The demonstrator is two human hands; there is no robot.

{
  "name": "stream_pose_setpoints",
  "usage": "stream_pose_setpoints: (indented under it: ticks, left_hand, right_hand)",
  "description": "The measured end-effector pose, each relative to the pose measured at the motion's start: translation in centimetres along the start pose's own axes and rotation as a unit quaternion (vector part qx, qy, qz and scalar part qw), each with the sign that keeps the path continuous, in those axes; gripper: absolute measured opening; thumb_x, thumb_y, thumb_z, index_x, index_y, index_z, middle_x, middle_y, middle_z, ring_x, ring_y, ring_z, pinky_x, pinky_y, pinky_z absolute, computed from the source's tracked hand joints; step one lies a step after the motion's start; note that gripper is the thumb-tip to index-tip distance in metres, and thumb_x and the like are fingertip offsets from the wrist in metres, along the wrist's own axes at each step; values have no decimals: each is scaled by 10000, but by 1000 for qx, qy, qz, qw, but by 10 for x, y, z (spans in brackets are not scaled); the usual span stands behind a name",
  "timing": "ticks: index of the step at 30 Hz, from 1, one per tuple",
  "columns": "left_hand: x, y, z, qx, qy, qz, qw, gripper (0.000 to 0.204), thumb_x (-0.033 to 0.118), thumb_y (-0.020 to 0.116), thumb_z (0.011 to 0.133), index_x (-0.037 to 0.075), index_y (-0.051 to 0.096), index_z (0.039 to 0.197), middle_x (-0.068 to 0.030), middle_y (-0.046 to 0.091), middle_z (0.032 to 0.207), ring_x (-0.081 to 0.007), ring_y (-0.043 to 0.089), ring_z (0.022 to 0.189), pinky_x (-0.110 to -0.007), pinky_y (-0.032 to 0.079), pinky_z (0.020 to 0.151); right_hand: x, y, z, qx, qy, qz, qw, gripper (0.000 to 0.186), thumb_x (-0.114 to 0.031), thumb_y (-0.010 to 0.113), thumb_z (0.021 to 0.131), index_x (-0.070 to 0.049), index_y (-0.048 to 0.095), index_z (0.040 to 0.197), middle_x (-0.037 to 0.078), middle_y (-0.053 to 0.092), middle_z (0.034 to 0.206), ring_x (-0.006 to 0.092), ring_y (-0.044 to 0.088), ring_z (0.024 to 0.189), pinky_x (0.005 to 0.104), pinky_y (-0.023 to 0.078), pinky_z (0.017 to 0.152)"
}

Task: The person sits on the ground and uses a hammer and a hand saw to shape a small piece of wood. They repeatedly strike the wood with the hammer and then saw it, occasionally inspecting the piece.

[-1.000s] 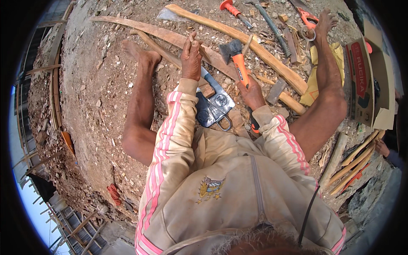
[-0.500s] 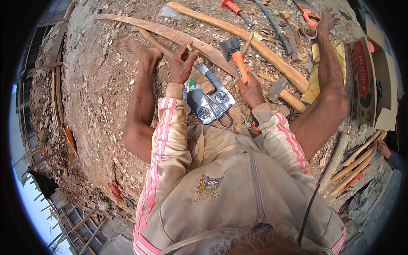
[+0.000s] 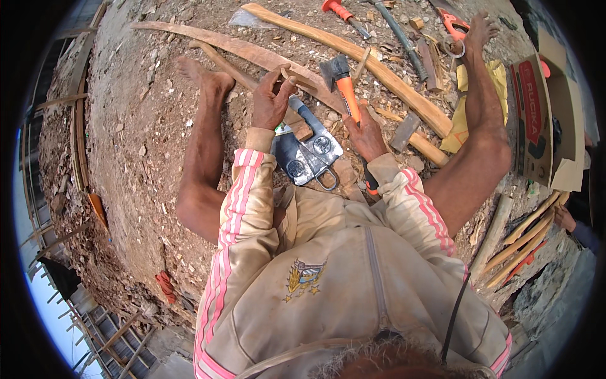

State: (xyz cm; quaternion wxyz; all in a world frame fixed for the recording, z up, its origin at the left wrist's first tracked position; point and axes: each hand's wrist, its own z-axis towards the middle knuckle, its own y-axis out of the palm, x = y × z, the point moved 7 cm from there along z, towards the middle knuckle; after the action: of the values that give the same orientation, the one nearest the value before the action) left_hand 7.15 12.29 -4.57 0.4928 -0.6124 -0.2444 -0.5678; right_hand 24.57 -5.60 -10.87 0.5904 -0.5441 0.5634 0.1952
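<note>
Between thumb and fingertips, my left hand [image 3: 271, 101] pinches a small thin wood piece [image 3: 285, 73]. Beneath that hand, a wooden handle [image 3: 228, 66] runs slantwise, its thick end [image 3: 302, 130] over a dark metal hoe blade [image 3: 307, 153] lying on the ground between my legs. A metal loop [image 3: 327, 179] sits at the blade's near side. My right hand [image 3: 367, 134] is wrapped round the orange and black grip of a hatchet [image 3: 346, 91]. Its dark head points away from me, above a long curved plank, to the right of my left hand.
Beyond my hands lie a long curved plank [image 3: 246, 52] and a pale beam [image 3: 353, 50]. A hammer [image 3: 405, 131], red-handled chisel [image 3: 341, 11], metal bar [image 3: 401, 41] and orange-handled saw [image 3: 452, 24] lie around. At right are a cardboard box [image 3: 536, 120] and another person's hand [image 3: 565, 218].
The whole view has shifted slightly to the left. More of the hatchet's lower grip shows below my right hand. Both hands keep their holds.
</note>
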Motion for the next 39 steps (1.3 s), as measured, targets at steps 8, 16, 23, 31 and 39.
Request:
stream_pose_setpoints:
  ticks: [8, 16, 23, 31, 39]
  left_hand:
    - [-6, 9, -7, -13, -2, -2, 1000, 401, 254, 704, 959, -4, 647, 1261, -114, 707, 943, -163, 697, 793, -312, 547, 713]
    - [16, 14, -8, -7, 0, 123, 992, 445, 270, 706, 954, -29, 634, 1275, -122, 663, 831, -188, 655, 712, -330, 524, 696]
    - [-4, 6, -18, 34, -115, -95, 988, 476, 407, 509, 1059, -20, 613, 1242, -100, 681, 926, -154, 678, 782, -292, 553, 740]
    - [-12, 23, -22, 9, -105, -136, 985, 465, 411, 400, 1089, -1, 571, 957, -65, 594, 893, -146, 620, 809, -304, 546, 743]
    - [-8, 23, -18, -1, -56, -59, 997, 456, 378, 373, 1096, -17, 563, 969, -84, 547, 820, -192, 636, 778, -342, 519, 731]
  right_hand:
    - [-30, -2, -10, 26, -42, 42, 998, 353, -192, 597, 934, -30, 471, 1220, 286, 634, 794, 492, 645, 749, 556, 462, 660]
    - [-62, 8, -11, 2, -61, 70, 996, 308, -211, 602, 959, -27, 454, 1157, 289, 596, 735, 509, 614, 699, 545, 447, 602]
    - [-69, 10, -14, -6, -67, 45, 997, 336, -233, 607, 964, -8, 453, 1160, 288, 594, 720, 512, 612, 697, 549, 452, 607]
    - [-88, -3, -16, -24, -92, 42, 995, 328, -217, 601, 972, -11, 469, 1189, 285, 606, 748, 499, 625, 701, 534, 459, 598]
    - [-113, -11, -14, 2, -155, -8, 988, 260, -176, 632, 958, -29, 503, 1128, 266, 627, 756, 478, 658, 740, 502, 498, 593]
